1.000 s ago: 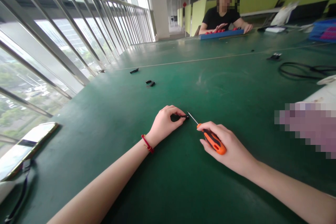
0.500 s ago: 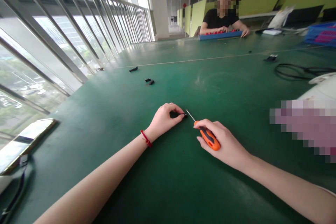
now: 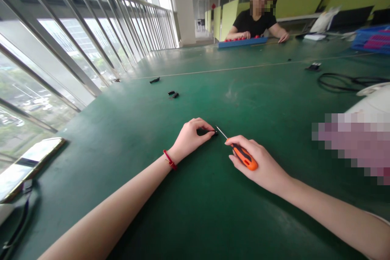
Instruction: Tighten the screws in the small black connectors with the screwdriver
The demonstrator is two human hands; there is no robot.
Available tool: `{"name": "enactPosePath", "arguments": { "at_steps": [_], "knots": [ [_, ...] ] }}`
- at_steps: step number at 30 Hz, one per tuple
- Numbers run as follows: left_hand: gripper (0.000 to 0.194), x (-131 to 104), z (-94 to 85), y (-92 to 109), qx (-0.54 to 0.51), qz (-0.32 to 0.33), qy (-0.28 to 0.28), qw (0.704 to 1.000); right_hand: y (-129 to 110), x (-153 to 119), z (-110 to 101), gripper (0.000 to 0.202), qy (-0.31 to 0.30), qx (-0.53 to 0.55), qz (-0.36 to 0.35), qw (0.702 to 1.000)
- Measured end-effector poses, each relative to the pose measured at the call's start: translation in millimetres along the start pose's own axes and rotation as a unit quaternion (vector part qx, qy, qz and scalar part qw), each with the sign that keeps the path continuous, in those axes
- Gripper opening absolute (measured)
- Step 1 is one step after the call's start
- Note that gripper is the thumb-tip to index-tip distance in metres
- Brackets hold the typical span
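Observation:
My left hand (image 3: pixel 193 137), with a red bracelet (image 3: pixel 170 159) at the wrist, pinches a small black part (image 3: pixel 215 133) on the green table (image 3: pixel 189 219). The thumb and fingers cover most of that part. My right hand (image 3: pixel 256 160) is closed on an orange and black screwdriver (image 3: pixel 246 157). Its thin metal shaft points up and left, and the tip is close to the black part's right end. Whether the tip touches the part I cannot tell.
Small black pieces (image 3: pixel 173 94) and another black piece (image 3: pixel 154 80) lie farther back. A phone (image 3: pixel 29 166) is at the left edge, a black cable (image 3: pixel 344 85) at the right. Across the table sits a person (image 3: pixel 256 22) behind a blue tray (image 3: pixel 243 42) of red items.
The screwdriver's handle has turned slightly in my right hand and sits a little higher. My left hand has hardly moved. Across the table, the blue tray has shifted left.

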State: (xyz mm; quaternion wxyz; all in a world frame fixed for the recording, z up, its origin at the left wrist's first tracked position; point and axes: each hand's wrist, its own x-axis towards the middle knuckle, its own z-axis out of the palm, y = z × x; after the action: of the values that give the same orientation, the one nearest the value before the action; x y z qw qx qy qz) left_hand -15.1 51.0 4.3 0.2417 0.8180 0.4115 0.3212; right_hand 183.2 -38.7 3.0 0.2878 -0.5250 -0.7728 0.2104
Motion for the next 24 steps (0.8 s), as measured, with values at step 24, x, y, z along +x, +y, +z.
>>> {"name": "enactPosePath", "arguments": {
  "at_steps": [24],
  "knots": [
    [0.005, -45, 8.0, 39, 0.054, 0.116, 0.02, 0.992, 3, 0, 3, 0.017, 0.044, 0.018, -0.056, 0.997]
  ]
}}
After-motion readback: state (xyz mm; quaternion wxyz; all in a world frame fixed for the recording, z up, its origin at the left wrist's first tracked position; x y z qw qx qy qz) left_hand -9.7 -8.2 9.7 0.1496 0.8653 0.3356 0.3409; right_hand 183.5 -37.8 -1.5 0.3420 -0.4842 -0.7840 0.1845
